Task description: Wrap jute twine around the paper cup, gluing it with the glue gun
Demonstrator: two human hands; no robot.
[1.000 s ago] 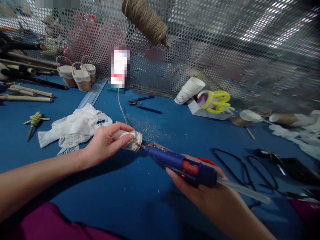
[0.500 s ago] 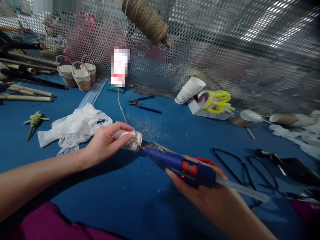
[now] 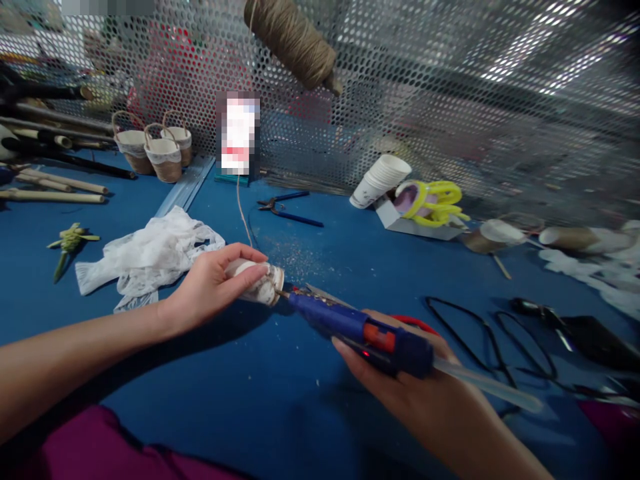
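My left hand (image 3: 210, 287) is wrapped round a small paper cup (image 3: 260, 281) lying on its side, partly wound with twine. A twine strand (image 3: 242, 210) runs from the cup up to the spool (image 3: 295, 43) hanging at the mesh. My right hand (image 3: 415, 383) grips a blue glue gun (image 3: 360, 328) with a clear glue stick (image 3: 487, 383) out its back. The gun's nozzle touches the cup's rim end. Both hands hover just above the blue table (image 3: 225, 387).
White lace cloth (image 3: 150, 257) lies left of the cup. Small twine baskets (image 3: 150, 150) and bamboo sticks (image 3: 50, 187) sit far left. Pliers (image 3: 287, 208), stacked paper cups (image 3: 380, 180), yellow pipe cleaners (image 3: 433, 200), black cords (image 3: 495, 347) and red-handled scissors (image 3: 415, 323) lie around.
Hardly anything has moved; the glue gun's nozzle stays at the cup, shifting by a few pixels only.
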